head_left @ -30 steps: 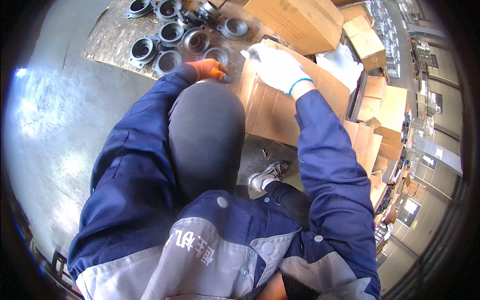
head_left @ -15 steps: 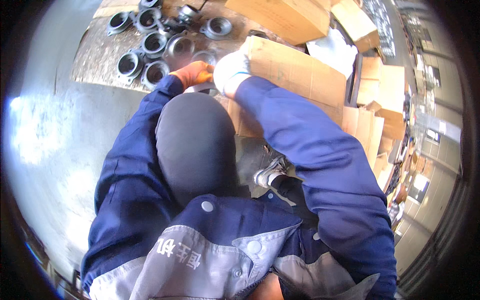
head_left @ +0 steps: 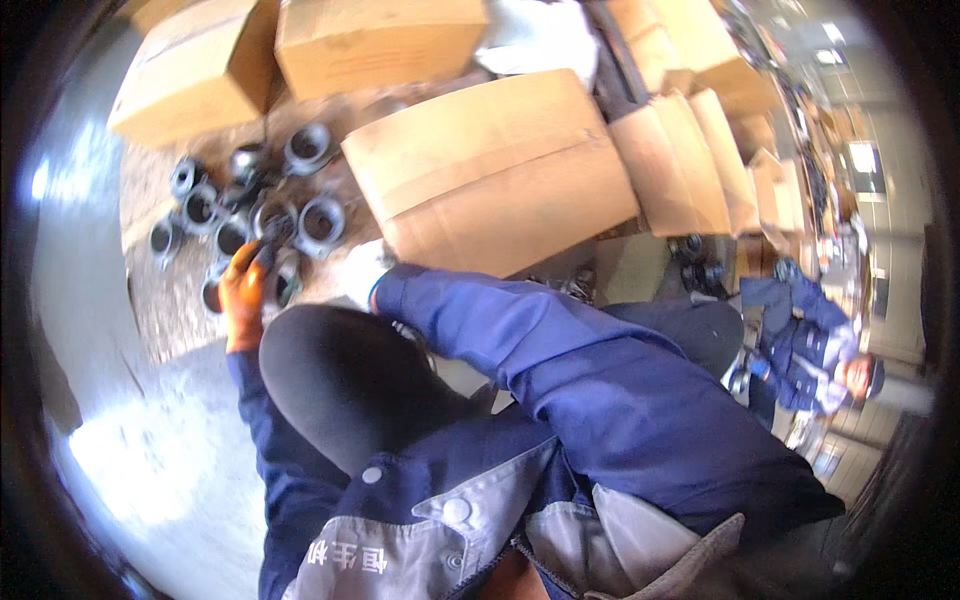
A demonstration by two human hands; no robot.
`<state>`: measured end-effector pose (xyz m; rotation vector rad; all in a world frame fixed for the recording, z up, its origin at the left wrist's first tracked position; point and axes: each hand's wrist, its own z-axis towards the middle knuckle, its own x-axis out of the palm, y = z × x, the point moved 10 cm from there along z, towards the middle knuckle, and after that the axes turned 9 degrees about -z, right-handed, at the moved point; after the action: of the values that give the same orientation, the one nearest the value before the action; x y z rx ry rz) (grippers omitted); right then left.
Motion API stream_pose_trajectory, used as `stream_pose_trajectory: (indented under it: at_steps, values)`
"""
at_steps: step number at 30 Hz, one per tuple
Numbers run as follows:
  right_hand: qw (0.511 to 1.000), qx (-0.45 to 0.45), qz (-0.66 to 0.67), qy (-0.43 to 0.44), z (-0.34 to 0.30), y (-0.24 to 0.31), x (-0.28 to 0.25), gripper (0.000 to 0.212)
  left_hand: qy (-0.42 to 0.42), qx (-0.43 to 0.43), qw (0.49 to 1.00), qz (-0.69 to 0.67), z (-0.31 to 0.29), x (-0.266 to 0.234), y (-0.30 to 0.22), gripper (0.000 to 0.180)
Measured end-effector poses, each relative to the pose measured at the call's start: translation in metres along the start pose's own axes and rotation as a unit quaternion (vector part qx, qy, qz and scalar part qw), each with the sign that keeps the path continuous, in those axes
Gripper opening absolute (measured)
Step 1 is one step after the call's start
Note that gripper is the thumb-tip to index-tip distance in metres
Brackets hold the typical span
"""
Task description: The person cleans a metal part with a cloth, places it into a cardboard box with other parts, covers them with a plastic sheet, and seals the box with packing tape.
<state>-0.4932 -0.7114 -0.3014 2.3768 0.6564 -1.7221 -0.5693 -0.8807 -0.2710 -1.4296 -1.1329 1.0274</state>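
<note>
My left hand (head_left: 242, 295), in an orange glove, reaches among several black round metal fittings with wide open mouths. Its fingers curl against a dark fitting (head_left: 286, 278) at the near side of the group; the contact is partly hidden. My right hand (head_left: 362, 274), in a white glove, is beside the near left corner of a closed cardboard box (head_left: 500, 165). Glare and blur hide its fingers. Another fitting (head_left: 321, 222) lies upright just beyond my hands, mouth upward.
The fittings rest on a worn wooden board (head_left: 160, 310). Two more cartons, one at the far left (head_left: 195, 75) and one at the back (head_left: 380, 40), stand behind. Folded cardboard (head_left: 680, 165) is at right. My bent knee (head_left: 350, 380) is close below my hands. A person (head_left: 815, 340) is at far right.
The view has turned, so the fittings and box sit lower and further left. My hands have moved apart, the left one now among the fittings.
</note>
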Motion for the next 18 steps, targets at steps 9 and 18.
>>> stream_pose_trajectory:
  at_steps: [9, 18]
  values:
    - [0.938, 0.034, 0.315, -0.142, -0.163, -0.149, -0.143, 0.038, 0.042, 0.201, 0.979, 0.006, -0.010, 0.049, -0.201, 0.058]
    - [0.856, 0.233, 0.320, -0.332, -0.345, -0.264, -0.190, 0.041, 0.311, 0.141, 0.910, -0.235, -0.065, 0.250, -0.325, 0.024]
